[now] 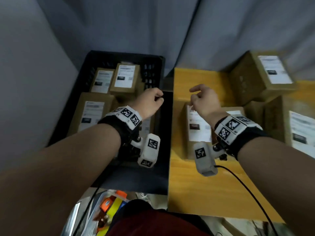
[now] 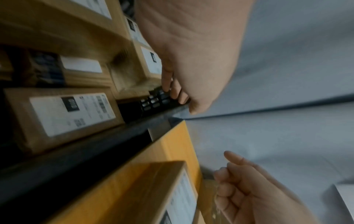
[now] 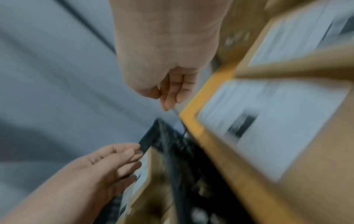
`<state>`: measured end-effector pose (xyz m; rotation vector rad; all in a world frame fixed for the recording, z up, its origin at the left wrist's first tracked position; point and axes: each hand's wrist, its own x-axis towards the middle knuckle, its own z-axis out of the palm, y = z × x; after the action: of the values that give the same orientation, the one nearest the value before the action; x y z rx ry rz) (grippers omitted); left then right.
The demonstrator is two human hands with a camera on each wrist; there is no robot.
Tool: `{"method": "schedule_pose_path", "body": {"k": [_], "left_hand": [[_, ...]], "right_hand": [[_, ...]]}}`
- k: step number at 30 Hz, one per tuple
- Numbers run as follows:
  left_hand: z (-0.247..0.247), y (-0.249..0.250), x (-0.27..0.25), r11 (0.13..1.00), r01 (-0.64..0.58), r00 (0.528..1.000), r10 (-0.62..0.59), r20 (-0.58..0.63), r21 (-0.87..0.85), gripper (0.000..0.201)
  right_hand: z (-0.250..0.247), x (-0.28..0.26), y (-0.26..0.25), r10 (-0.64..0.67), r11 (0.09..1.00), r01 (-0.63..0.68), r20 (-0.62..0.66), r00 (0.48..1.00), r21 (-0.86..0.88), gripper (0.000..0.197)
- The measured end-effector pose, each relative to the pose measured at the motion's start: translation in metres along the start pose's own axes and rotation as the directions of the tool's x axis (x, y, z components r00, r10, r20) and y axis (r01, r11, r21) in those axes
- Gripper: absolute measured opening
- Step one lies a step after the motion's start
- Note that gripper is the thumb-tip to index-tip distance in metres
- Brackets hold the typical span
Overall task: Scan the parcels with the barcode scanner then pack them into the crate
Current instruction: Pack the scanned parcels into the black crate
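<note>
Both hands hang loosely curled and empty — left hand (image 1: 150, 102) over the black crate (image 1: 162, 68), already holding several parcels; right hand (image 1: 203, 99) above the nearest parcel (image 1: 196, 132) on the yellow table (image 1: 204, 181); no scanner shows — it risks going in unscanned.

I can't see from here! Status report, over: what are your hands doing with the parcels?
Left hand and right hand loosely curled, holding nothing. Several parcels in the black crate; nearest table parcel under right hand. Scanner not in view. Nothing blocking.
</note>
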<state>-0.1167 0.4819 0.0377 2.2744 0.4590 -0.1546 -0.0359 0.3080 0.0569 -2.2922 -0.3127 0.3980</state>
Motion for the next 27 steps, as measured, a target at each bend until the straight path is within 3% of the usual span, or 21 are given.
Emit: {"method": "schedule_pose_path", "body": {"k": [4,10,12,16,19,21,24,27], "left_hand": [[0.037,0.04,0.006,0.998,0.054,0.992,-0.055,0.11,0.011,0.042],[0.085,0.05,-0.003,0.951,0.31,0.899,-0.298,0.32,0.015,0.071],[0.094,0.05,-0.007,0.919,0.389,0.875,-0.348,0.336,-0.062,0.074],[0.109,0.053,-0.018,0.864,0.48,0.849,-0.412,0.33,-0.155,0.056],[0.125,0.05,-0.023,0.812,0.532,0.835,-0.454,0.311,-0.241,0.081],[0.133,0.051,-0.031,0.737,0.548,0.836,-0.461,0.297,-0.397,0.076],[0.135,0.057,-0.042,0.572,0.527,0.846,-0.426,0.322,-0.628,0.078],[0.126,0.062,-0.045,0.481,0.402,0.911,-0.296,0.288,-0.779,0.056]], "right_hand": [[-0.045,0.005,0.033,0.106,0.992,-0.105,0.015,0.994,-0.071,0.02],[-0.062,0.004,0.074,0.26,0.965,-0.256,0.271,0.927,-0.053,0.028],[-0.064,0.001,0.079,0.268,0.963,-0.261,0.343,0.9,-0.069,0.027],[-0.062,-0.003,0.084,0.253,0.966,-0.251,0.439,0.862,-0.063,0.027],[-0.057,-0.01,0.084,0.221,0.969,-0.248,0.471,0.854,-0.006,0.035],[-0.055,-0.016,0.085,0.206,0.965,-0.259,0.485,0.85,0.044,0.039],[-0.057,-0.019,0.083,0.146,0.972,-0.207,0.412,0.899,0.108,0.034],[-0.061,-0.016,0.073,0.015,0.955,-0.087,0.248,0.969,0.283,0.02]]}}
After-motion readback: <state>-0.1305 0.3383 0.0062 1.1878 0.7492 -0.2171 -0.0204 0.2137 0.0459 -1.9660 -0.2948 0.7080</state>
